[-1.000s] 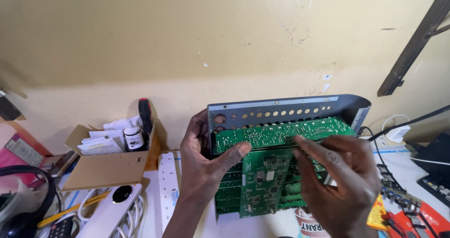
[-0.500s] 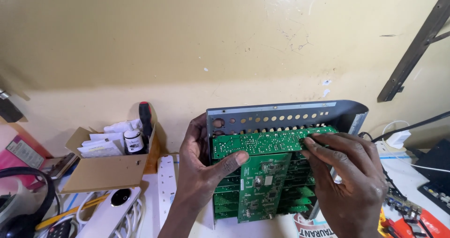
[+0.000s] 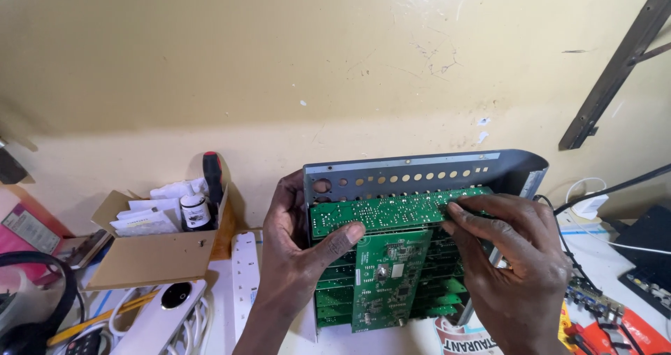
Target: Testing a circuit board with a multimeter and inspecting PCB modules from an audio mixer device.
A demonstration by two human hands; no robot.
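Observation:
A grey metal chassis (image 3: 419, 170) with a row of round holes stands tilted on the bench, filled with green circuit boards (image 3: 388, 274). A long narrow green board (image 3: 391, 212) lies across its top. My left hand (image 3: 293, 257) grips the chassis's left edge, thumb pressed on the narrow board's left end. My right hand (image 3: 514, 267) pinches the right end of that narrow board with its fingertips and covers the chassis's right side.
An open cardboard box (image 3: 157, 247) at the left holds papers, a small dark bottle (image 3: 196, 212) and a red-and-black screwdriver (image 3: 212, 177). A white power strip (image 3: 244, 271), headphones (image 3: 35, 299), cables and a white charger (image 3: 587, 205) lie around. The yellow wall is close behind.
The chassis and both hands sit slightly lower and more upright in view. My right fingers have shifted up onto the narrow board's right end.

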